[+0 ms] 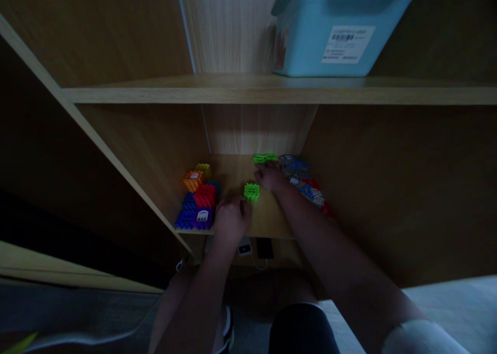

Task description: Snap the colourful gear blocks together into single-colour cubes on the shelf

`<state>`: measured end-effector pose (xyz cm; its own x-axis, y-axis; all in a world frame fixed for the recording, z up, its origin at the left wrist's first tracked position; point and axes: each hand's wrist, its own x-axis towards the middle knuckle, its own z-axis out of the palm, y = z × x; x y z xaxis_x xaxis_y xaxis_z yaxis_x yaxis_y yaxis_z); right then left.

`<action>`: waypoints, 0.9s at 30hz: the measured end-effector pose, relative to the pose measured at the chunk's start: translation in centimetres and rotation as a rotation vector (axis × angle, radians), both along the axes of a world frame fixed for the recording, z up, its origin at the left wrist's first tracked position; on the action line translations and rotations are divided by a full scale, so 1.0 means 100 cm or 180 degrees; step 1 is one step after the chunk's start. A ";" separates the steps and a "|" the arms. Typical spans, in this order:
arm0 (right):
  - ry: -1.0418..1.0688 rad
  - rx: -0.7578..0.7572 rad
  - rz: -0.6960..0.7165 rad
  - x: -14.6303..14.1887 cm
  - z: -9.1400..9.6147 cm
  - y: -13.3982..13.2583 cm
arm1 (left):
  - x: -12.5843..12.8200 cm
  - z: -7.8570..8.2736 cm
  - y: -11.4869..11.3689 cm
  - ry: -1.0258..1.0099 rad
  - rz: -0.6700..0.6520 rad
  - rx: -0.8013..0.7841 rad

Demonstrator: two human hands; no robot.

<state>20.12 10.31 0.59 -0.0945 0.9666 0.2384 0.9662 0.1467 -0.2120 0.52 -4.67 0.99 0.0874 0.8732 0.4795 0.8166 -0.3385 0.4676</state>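
Inside the lower compartment, a bright green plastic building block (251, 191) lies on the shelf board. My left hand (232, 215) is just below and left of it, fingers curled; whether anything is in them is hidden. Farther back, my right hand (269, 176) bends its fingers down in front of more green building pieces (265, 158); its fingertips are partly hidden. Left of my left hand stands a stack of assembled blocks, among them a red block (205, 194), an orange block (193, 180) and a purple block (202, 217) with a white window piece.
Mixed flat building pieces (297, 174) in grey, blue and red lie along the right side, partly behind my right forearm. A light-blue bin (330, 38) stands on the upper shelf (233, 92). Below are a white device (244, 248) with a cable and a dark flat object (265, 248).
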 end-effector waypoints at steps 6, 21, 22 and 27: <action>0.0001 0.0145 -0.0057 0.002 -0.001 -0.003 | 0.000 0.002 0.000 -0.0001 -0.0099 -0.0040; 0.0183 0.0160 -0.0129 0.004 0.003 -0.008 | 0.000 0.002 -0.001 -0.0044 -0.0226 -0.0056; 0.0213 0.0163 -0.0134 0.004 0.003 -0.008 | 0.000 0.002 -0.001 -0.0045 -0.0227 -0.0068; 0.0275 0.0310 -0.0105 0.007 0.002 -0.006 | 0.001 0.003 -0.001 -0.0014 -0.0219 -0.0090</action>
